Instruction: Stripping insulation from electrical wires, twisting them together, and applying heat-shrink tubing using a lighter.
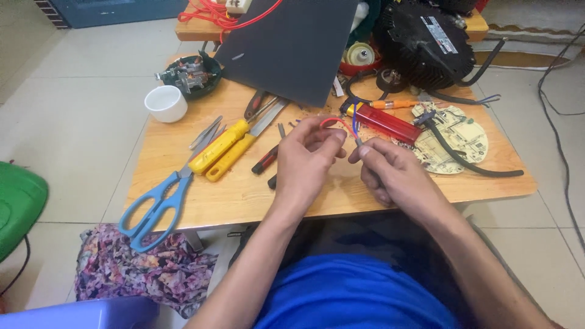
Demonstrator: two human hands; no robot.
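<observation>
Low wooden table on tiled floor, tools scattered. Left hand and right hand at centre, both pinched on thin red and blue wires. Red lighter at 1 o'clock, just beside; blue scissors at 8 o'clock, well apart.

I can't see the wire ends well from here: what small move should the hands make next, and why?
Probably twist the pinched ends together: the left hand holds the thin red wire, the right hand holds the thin blue wire, and their fingertips nearly meet.
</observation>
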